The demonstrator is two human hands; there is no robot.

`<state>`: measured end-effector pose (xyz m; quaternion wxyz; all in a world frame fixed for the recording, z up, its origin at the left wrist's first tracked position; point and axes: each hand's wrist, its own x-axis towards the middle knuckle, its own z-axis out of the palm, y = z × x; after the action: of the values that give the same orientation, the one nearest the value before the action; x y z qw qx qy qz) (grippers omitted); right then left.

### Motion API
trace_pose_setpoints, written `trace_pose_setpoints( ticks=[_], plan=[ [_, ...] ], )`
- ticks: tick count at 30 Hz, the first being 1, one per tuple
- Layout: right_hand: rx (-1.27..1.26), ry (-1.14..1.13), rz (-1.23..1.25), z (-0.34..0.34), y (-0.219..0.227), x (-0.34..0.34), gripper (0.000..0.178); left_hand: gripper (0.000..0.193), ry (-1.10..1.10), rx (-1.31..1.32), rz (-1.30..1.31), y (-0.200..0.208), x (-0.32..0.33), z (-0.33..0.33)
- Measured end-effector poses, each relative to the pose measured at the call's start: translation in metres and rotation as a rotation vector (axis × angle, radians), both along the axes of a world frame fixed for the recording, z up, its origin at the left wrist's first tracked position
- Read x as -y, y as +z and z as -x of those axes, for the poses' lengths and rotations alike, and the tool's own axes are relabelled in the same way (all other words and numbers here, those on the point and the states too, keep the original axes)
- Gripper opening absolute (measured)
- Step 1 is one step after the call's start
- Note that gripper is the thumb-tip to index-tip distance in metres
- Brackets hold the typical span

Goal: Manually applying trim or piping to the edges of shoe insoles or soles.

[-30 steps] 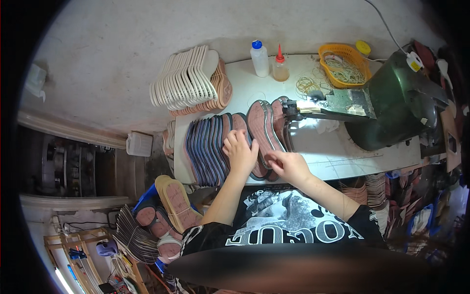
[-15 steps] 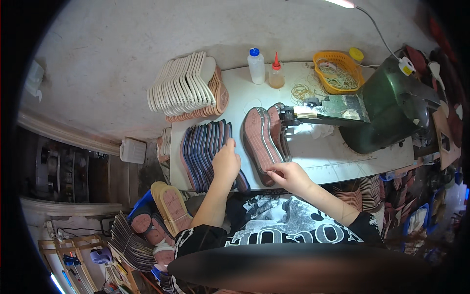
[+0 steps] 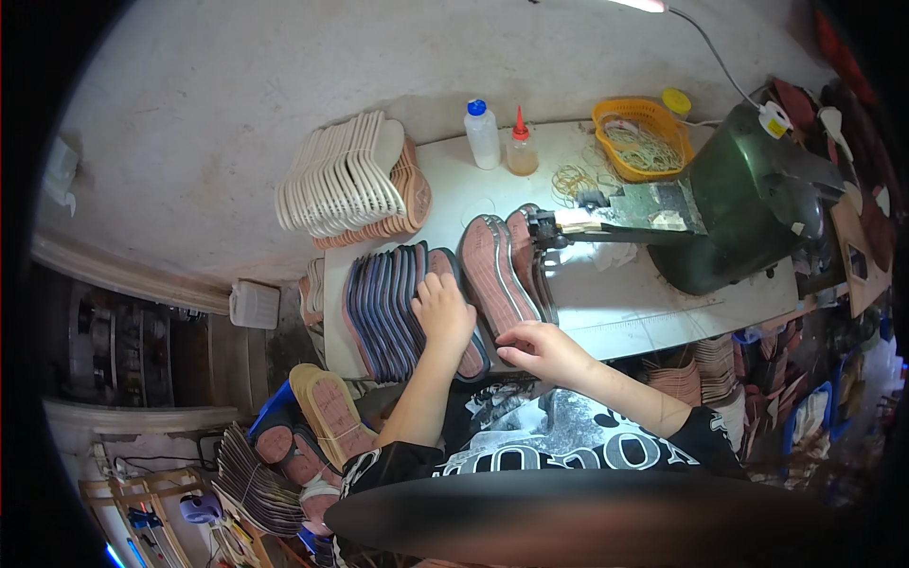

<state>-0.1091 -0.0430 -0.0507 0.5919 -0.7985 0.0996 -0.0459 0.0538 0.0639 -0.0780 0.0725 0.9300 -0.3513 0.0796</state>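
A leaning row of dark-edged insoles [image 3: 379, 312] lies on the white table in front of me. Its rightmost insole [image 3: 473, 358] rests flatter, with its pinkish face up. Over the right end of that row is my left hand [image 3: 445, 310], fingers spread and touching the insoles. Just to the right, pinkish insoles with pale edges [image 3: 497, 275] lie stacked beside the machine's arm. My right hand [image 3: 542, 348] is at the near end of this stack, thumb and forefinger slightly apart. Whether its fingertips touch the insole is hard to tell.
A green machine [image 3: 748, 208] reaches over the table from the right. Bundled white insoles [image 3: 336, 180] stand at the back left. Behind are a blue-capped bottle [image 3: 483, 137], a red-tipped bottle [image 3: 522, 151] and a yellow basket [image 3: 653, 168] of rubber bands. More insoles [image 3: 331, 407] lie lower left.
My left hand has opened and moved down onto the row's right end, where the last insole now lies flatter. My right hand's pinch on the pinkish insole's edge has loosened. The view shifted slightly.
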Motion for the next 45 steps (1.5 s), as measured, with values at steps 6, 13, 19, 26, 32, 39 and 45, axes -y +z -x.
trace_pose_setpoints(
  ticks=[6, 13, 19, 26, 32, 39, 45],
  plan=[
    [0.046, 0.046, 0.042, 0.004, 0.003, 0.007, 0.023, 0.013, 0.037, -0.319, 0.039, 0.013, -0.018, -0.037],
    [0.135, -0.038, -0.008, 0.005, 0.003, 0.006, 0.025, 0.024, 0.05, -0.441, 0.425, 0.059, -0.026, -0.017],
    [0.55, -0.129, 0.117, -0.007, 0.048, 0.005, 0.044, 0.026, -0.374, -0.386, 0.653, 0.12, 0.008, 0.052],
    [0.396, -0.182, -0.537, 0.019, 0.048, 0.03, 0.045, 0.066, -0.306, -0.246, 0.856, 0.113, 0.024, 0.036],
    [0.336, 0.087, -0.906, 0.023, 0.046, 0.054, 0.053, 0.045, -0.399, -1.614, 1.089, 0.095, 0.043, 0.033],
    [0.339, 0.001, -1.113, 0.016, 0.017, 0.072, 0.065, 0.031, -0.438, -1.625, 1.163, 0.086, 0.057, 0.053],
    [0.213, 0.317, -1.157, 0.011, 0.008, 0.09, 0.094, 0.033, -0.438, -1.798, 1.184, 0.084, 0.052, 0.063]
  ],
)
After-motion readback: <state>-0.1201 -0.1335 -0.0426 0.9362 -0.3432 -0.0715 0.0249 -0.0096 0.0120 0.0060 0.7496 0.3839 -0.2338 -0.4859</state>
